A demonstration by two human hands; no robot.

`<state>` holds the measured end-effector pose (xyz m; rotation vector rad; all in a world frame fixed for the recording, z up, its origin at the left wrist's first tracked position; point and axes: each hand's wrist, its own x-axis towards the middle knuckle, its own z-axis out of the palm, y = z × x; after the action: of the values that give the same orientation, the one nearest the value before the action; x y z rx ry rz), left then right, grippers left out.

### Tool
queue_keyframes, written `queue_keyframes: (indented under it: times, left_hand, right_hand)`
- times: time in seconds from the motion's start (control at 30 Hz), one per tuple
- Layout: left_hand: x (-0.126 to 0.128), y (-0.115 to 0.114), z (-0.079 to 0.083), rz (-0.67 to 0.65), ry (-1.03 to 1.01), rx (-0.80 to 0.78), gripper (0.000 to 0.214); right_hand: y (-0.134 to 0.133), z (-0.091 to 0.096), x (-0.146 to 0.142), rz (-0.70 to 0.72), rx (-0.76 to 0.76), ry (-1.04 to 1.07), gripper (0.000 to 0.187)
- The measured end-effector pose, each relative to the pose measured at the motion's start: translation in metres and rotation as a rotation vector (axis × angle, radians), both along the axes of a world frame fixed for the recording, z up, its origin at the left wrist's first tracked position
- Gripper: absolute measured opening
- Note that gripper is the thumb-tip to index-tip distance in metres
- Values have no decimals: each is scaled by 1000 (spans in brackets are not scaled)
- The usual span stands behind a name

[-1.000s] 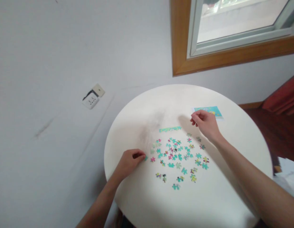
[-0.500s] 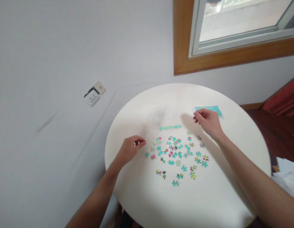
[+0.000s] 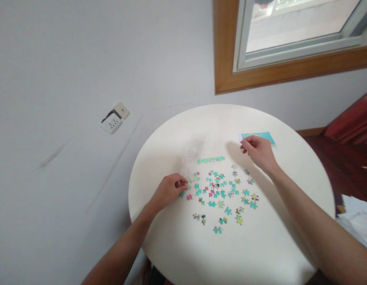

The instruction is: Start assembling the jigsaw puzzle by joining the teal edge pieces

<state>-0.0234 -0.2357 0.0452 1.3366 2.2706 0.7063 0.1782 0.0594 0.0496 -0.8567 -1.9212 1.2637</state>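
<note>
Loose jigsaw puzzle pieces (image 3: 212,204) in teal, pink, yellow and pale green lie scattered over a round white table (image 3: 183,253). My left hand (image 3: 171,188) is at their left edge, its thumb and forefinger slightly apart beside a pale green puzzle piece (image 3: 190,186). Just behind the loose pieces lies a joined strip of puzzle pieces (image 3: 211,160). My right hand (image 3: 257,152) hovers at the back right with its fingers pinched; whatever they hold, if anything, is hidden. Partly behind that hand is a teal picture sheet (image 3: 265,135).
A white wall runs along the table's left and far sides, with a power socket (image 3: 111,123) on it. Above the far side is a wood-framed window (image 3: 224,47). A red curtain (image 3: 352,120) and white papers (image 3: 357,215) are off to the right.
My left hand has moved right, up to the leftmost puzzle pieces. My right hand has stayed pinched in nearly the same place. The view has shifted slightly.
</note>
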Motion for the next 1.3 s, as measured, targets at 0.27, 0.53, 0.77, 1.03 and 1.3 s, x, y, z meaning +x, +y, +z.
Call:
queue_keyframes:
  times: [0.27,0.53,0.77,1.03,1.3]
  left_hand:
    - [-1,16,-4,1,87,15,15]
    - [-7,29,-3,-48,95,-57,13]
    - [-7,43,21,-104,-18,-63,6]
    - [-30,71,34,-113,57,-28,5]
    - [-3,91,9,-225,184,38,15]
  right_hand:
    - [2,-4,-2,-6,-2,12,22]
    - [3,-5,-4,11,44,-4,21]
    - [-9,-13,-10,132,65,6,19]
    - [-37,-17,-19,324,136,-85,16]
    - [-18,-24,-16,204,138,-110,18]
